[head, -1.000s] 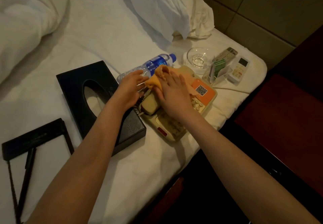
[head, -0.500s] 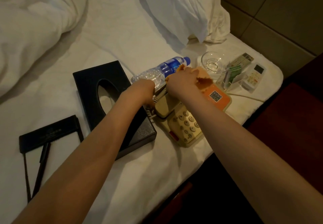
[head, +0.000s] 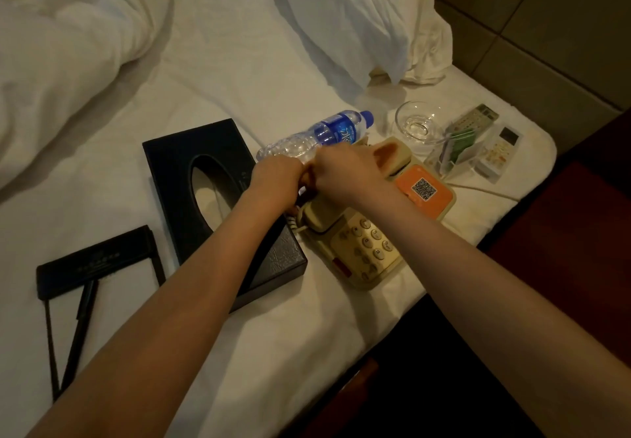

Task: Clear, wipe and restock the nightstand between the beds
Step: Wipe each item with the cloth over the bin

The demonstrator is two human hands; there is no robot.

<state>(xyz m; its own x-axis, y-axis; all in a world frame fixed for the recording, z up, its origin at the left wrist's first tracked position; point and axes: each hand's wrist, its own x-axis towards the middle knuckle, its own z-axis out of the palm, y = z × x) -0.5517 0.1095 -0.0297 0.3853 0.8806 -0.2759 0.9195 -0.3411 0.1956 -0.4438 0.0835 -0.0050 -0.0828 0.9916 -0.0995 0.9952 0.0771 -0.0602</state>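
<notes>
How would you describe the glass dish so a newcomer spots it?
Find the white pillow at the top. Below its corner, between the blue-capped bottle and the clear card holder, sits the glass dish. It's the only round, open bowl there.

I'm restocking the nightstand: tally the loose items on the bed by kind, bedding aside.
Remotes: 2
Bottle: 1
Phone: 1
Tissue box: 1
Glass dish: 1
Card holder: 1
Notepad: 1
Pen: 1
Cloth: 1
Total: 10
</notes>
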